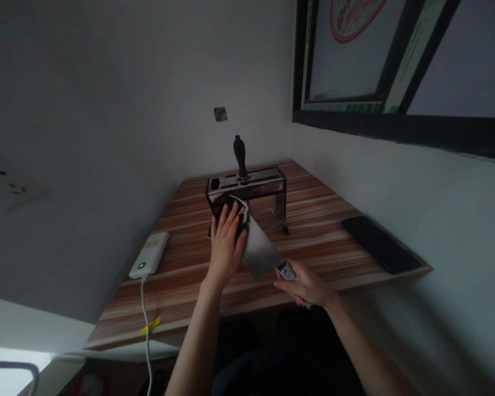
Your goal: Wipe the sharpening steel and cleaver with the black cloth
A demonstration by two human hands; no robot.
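"What's at the left of the frame?"

"A white power bank [150,254], its cable [145,308] dropping past a strip of yellow tape [150,325] at the front edge of the table [313,206]. Lying off to the side like that, I'd guess, it leaves my arms room."

"And your left hand?"

"Just left of centre. My left hand [226,236] lies on a dark cloth [242,219] with a white edge (at least, it looks like cloth in this dim light), at the far end of the cleaver [260,248]. My fingers are stretched out over it; whether they pinch anything underneath, I cannot tell. A covering there probably spares my skin from the steel."

"What stands behind?"

"The knife holder [256,180], mid-frame, one black handle [239,155] upright at its top, easy to reach."

"Where's the cleaver pointing?"

"It's at the centre, blade slanting from the holder's front down to the right. My right hand [303,281] is wrapped round its grip [286,270], presumably to steady that wide blade."

"And far right?"

"A dark phone [379,242], flat beside the table's right edge, well apart from the blade, which seems sensible."
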